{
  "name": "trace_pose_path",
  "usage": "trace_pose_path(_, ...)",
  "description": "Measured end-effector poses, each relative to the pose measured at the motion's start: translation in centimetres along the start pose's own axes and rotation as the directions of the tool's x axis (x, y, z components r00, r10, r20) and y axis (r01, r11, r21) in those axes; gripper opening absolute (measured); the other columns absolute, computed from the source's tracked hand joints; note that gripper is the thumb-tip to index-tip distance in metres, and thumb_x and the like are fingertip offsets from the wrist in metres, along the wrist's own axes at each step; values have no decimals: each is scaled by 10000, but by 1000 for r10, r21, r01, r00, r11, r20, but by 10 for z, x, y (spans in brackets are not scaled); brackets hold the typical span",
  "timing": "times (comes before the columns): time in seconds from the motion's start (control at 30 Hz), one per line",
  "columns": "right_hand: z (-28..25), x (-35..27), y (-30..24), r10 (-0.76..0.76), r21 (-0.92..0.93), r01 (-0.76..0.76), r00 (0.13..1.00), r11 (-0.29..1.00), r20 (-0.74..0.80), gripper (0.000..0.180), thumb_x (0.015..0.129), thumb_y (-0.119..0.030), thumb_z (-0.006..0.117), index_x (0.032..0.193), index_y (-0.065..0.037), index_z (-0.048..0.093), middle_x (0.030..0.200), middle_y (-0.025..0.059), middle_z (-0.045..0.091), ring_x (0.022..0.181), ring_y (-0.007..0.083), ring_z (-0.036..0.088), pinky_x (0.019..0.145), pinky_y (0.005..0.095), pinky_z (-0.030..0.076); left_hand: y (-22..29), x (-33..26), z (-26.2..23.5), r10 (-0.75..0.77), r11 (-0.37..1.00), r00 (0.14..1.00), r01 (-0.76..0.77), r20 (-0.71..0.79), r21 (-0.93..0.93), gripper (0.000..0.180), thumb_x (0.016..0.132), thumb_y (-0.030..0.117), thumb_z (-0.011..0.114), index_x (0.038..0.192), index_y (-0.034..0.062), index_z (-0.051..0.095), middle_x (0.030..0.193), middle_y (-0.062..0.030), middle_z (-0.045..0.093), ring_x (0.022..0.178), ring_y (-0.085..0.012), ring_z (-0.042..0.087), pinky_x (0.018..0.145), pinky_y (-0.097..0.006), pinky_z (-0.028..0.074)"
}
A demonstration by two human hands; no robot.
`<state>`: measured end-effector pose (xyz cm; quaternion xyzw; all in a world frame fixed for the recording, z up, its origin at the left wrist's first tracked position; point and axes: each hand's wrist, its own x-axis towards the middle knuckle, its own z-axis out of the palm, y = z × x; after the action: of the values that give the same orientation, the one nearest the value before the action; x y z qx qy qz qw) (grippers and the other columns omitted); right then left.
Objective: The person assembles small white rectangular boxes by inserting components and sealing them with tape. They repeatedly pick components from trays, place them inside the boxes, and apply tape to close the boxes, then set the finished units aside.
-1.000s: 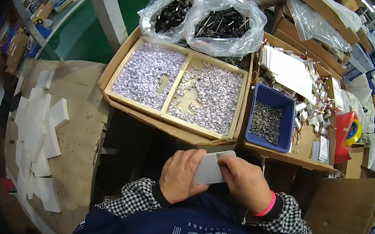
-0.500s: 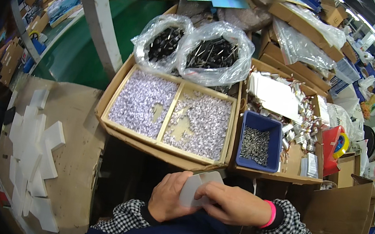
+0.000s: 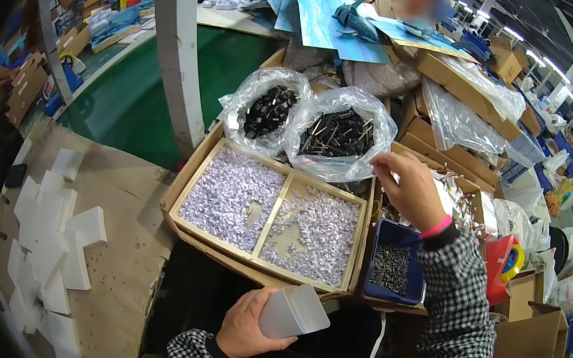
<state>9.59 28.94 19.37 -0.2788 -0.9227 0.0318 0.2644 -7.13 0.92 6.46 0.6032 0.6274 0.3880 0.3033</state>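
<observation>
My left hand (image 3: 249,328) is closed around a small white box (image 3: 296,314), tilted, just in front of the wooden tray (image 3: 264,239). My right hand (image 3: 414,191) is stretched forward over the carton of small white-and-silver pieces (image 3: 458,194), beside the clear bag of black rods (image 3: 341,135); its fingers are bent and apart, and nothing shows in them. Below that wrist stands a blue bin (image 3: 393,296) of small metal parts. Small pale pieces fill both halves of the tray.
Several white boxes (image 3: 55,241) lie piled on a brown board (image 3: 116,302) at the left. Another clear bag (image 3: 267,113) holds black parts. A grey post (image 3: 179,52) rises at the far left. Other people are partly visible at the back. An open brown carton (image 3: 527,356) stands at the right.
My right hand has left the white box and moved forward and right, over the carton. My left hand still holds the box, now turned. The whole view has shifted.
</observation>
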Motion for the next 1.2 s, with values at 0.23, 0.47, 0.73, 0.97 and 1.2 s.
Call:
trace_pose_path(0.23,55,51,22,-104,-118,110,993,987,54,115,807,-158,621,884,-88,671,833,72,686,830,280,598,776,385,477,-3,3,-2,-22,1000,1000,22,-6,-22,825,606,370,841,1266,69,447,1131,-125,573,1075,-302,550,928,-400,455)
trace_pose_path(0.47,83,89,11,361,-265,-338,931,903,45,340,802,-390,678,755,-56,718,787,134,694,782,313,672,694,418,519,-3,1,-4,-84,994,996,83,-6,-73,826,590,355,852,1262,80,457,1110,-129,576,1065,-308,547,936,-399,445)
trace_pose_path(0.73,104,99,10,495,-345,-428,858,835,134,413,729,-470,734,819,-67,742,862,141,709,804,303,686,696,402,526,-12,-3,-11,-84,994,995,80,-53,-74,827,603,372,853,1256,63,452,1126,-132,563,1061,-304,548,941,-397,438)
trace_pose_path(0.97,107,97,14,577,-161,-555,798,816,173,296,743,-423,709,825,-139,738,851,106,707,829,282,669,729,385,508,-25,-7,-18,15,991,988,-35,-154,-129,836,627,376,854,1281,60,440,1155,-130,556,1097,-310,534,958,-397,438)
trace_pose_path(1.2,114,100,21,597,-110,-587,789,802,145,344,746,-390,714,857,-65,715,878,139,703,851,295,667,756,382,504,-36,-10,-23,66,976,978,-105,-200,-192,852,657,394,843,1303,49,409,1207,-134,526,1116,-310,518,970,-404,424)
